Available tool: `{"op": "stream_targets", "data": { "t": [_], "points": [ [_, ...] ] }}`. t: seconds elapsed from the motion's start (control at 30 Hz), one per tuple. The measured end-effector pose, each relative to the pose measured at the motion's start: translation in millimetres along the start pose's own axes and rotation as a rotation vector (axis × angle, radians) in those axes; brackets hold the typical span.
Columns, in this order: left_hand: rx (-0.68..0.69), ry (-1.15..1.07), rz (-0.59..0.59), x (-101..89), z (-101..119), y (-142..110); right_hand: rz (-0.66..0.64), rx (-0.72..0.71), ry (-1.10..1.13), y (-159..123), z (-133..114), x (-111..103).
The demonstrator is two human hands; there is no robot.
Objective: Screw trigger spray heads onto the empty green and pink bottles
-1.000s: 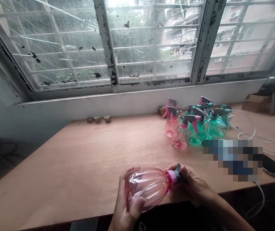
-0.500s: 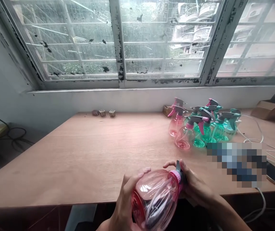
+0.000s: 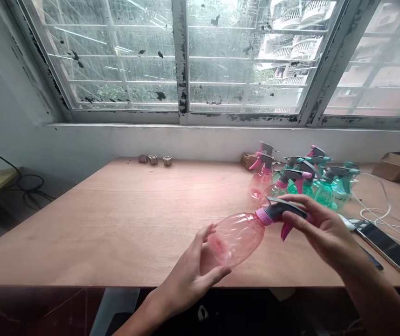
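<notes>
One pink spray bottle (image 3: 237,238), left hand (image 3: 189,280) under, right hand (image 3: 326,228) atop

The left hand (image 3: 186,280) is turned with palm up, its fingers (image 3: 205,232) curving upward and the thumb apart. The right hand (image 3: 326,228) is higher, its fingers (image 3: 300,201) bending forward and down.
</notes>
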State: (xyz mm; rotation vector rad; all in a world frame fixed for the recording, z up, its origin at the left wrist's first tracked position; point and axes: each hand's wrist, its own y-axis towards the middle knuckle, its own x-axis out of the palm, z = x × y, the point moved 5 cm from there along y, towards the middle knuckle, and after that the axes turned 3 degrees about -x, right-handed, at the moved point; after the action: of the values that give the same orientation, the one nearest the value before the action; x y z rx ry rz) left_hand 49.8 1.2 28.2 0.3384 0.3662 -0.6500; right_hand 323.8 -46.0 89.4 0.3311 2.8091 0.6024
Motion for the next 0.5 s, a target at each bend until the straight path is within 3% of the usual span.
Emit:
{"op": "stream_targets", "data": {
  "t": [0.1, 0.23, 0.33, 0.5],
  "points": [
    [-0.008, 0.191, -0.064, 4.0, 7, 0, 0.057, -0.222, -0.314, 29, -38, -7],
    [0.071, 0.328, -0.147, 7.1, 13, -2, 0.041, -0.388, -0.650, 75, -68, 4],
    [0.123, 0.401, -0.169, 8.4, 13, -3, -0.025, -0.399, -0.924, 110, -68, 14],
    [0.193, 0.482, -0.226, 14.2, 14, -2, -0.051, -0.288, -1.318, 151, -39, 13]
  ]
}}
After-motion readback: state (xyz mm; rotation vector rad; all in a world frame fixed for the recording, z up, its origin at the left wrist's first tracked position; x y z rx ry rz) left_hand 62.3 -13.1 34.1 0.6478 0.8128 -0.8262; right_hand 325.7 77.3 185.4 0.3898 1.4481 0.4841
